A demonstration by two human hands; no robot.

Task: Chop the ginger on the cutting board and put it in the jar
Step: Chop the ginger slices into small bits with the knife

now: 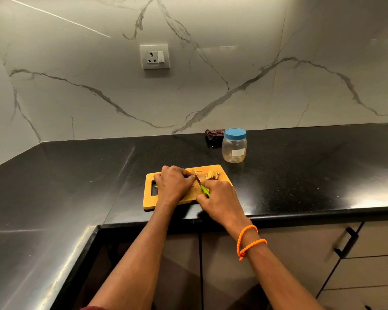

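Your ginger [212, 174] lies as a small cluster of pale tan slices near the far right corner of the cutting board [149, 199], with 1 or 2 thin slivers just beyond it toward the board's far edge; whatever piece sits under your left hand is hidden, apart from a small tan bit peeking out by the handle slot. The board is light wood with a dark oblong slot at its left end, and it rests near the front edge of the black countertop [300, 175]. The jar [234, 148] stands upright on the counter just beyond the board's far right corner, apart from it: clear walls, a white label, a blue lid [235, 133] on top, and only a faint yellowish tint at the bottom, so you cannot tell whether anything is inside. A dark crumpled cloth [214, 134] lies just behind the jar to its left, by the marble wall with its white socket [154, 56]. Your left hand [174, 183] is on the middle of the board with its fingers curled down and pressed together over what they hold down. Your right hand [220, 198] is wrapped tight around the green handle of the knife [199, 183], whose blade angles away and to the left, its tip just beside your left fingertips. An orange beaded bracelet [248, 241] loops twice round your right wrist.
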